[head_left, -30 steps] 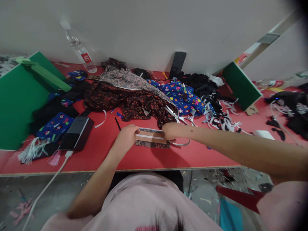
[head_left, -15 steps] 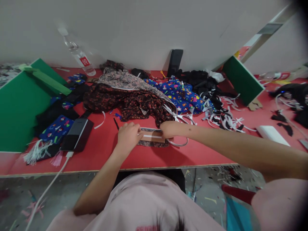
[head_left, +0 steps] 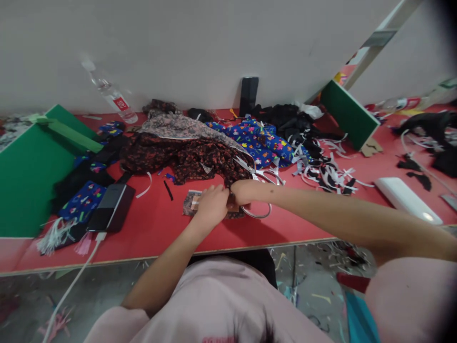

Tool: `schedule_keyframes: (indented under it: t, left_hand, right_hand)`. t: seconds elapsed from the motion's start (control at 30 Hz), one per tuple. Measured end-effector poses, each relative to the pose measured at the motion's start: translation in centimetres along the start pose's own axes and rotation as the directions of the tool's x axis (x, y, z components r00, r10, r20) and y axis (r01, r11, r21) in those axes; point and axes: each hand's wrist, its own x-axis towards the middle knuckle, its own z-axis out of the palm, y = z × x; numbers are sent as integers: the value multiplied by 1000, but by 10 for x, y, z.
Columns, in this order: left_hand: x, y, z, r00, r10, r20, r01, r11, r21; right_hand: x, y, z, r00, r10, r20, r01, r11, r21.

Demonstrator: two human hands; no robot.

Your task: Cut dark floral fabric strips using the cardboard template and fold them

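Observation:
A small dark floral fabric piece (head_left: 188, 206) lies on the red table near its front edge, with a brown strip (head_left: 194, 202) on top. My left hand (head_left: 213, 204) rests over its middle, fingers bent and pressed together at the piece. My right hand (head_left: 244, 193) is closed at its right end, touching or nearly touching my left fingertips. The fingertips of both hands are largely hidden. A pair of scissors (head_left: 260, 174) lies under my right wrist, blades pointing away to the left and one loop showing below the wrist.
Behind my hands are heaped dark floral cloth (head_left: 153, 155), blue printed cloth (head_left: 266, 143) and white-and-black scraps (head_left: 328, 174). A power bank-like black box (head_left: 113, 209) with a cable sits left. Green boards (head_left: 32, 176) flank the table. A bottle (head_left: 116, 100) and phone (head_left: 248, 95) stand behind.
My left hand has slid right along the fabric piece up to my right hand, uncovering its left end. The brown strip's middle is now covered. The camera view has shifted slightly.

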Motion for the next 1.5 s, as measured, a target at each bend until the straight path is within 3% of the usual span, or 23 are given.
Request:
schedule_keyframes:
  t: [0.27,0.63,0.87,1.0,1.13,1.3,1.5]
  left_hand:
    - [3,-1,7,993,113,20,-112,993,-39]
    - [-3,-5,0,977,213,22,-210,973,-90]
    - [-5,-13,-9,981,142,132,-95,947,-307]
    - [-5,-20,-20,970,201,139,-129,905,-406]
    - [-13,-21,-33,963,204,177,-65,813,-579]
    - [-24,-16,-35,963,202,179,-17,708,-706]
    - [-31,-10,-33,979,154,135,-7,684,-729]
  right_hand:
    - [-31,-16,0,981,172,-92,-177,983,-43]
    - [-47,-9,6,971,108,-214,-123,991,-59]
    - [-62,-14,24,916,78,-393,-121,989,-86]
    - [-70,-18,29,847,73,-526,-147,984,-101]
    - [-77,-19,32,790,51,-611,-156,981,-119]
    - [-84,-21,34,773,23,-634,-163,973,-163]
    - [-94,-24,30,786,55,-616,-163,979,-120]
